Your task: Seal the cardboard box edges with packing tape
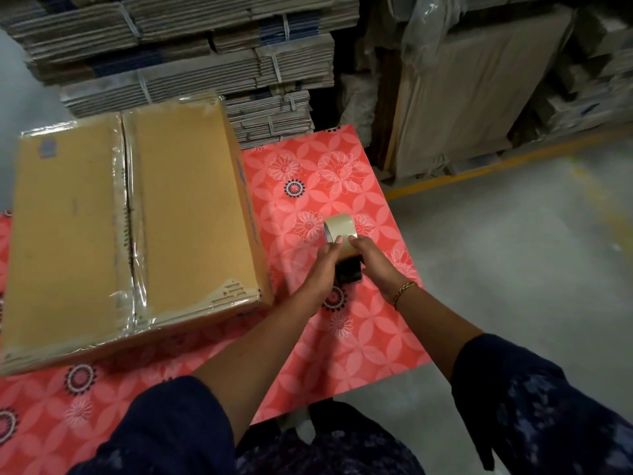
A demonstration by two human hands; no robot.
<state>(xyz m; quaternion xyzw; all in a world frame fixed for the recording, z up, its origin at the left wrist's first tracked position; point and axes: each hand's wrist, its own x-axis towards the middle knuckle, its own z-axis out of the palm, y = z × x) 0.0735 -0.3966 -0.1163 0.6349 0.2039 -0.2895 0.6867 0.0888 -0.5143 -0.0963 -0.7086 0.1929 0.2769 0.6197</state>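
The table (342,337) wears a coral cloth printed with flowers; its right edge runs diagonally from the far corner down toward the person, and beyond that edge lies open grey concrete floor (513,269) with a yellow line. Behind the table rise strapped stacks of flattened cartons (191,49) and wrapped board sheets (472,108), which close off the far side. The cardboard box (133,217) fills the left half of the table, flaps shut, with clear tape along its centre seam and over its near and far top edges. Its right wall leaves a bare strip of cloth between it and the table's right edge. In that strip the tape dispenser (344,248), carrying a beige roll, is held just beside the box but apart from it. The left hand (323,265) closes on the dispenser's left side, the right hand (371,260) on its right, with fingertips on the roll.
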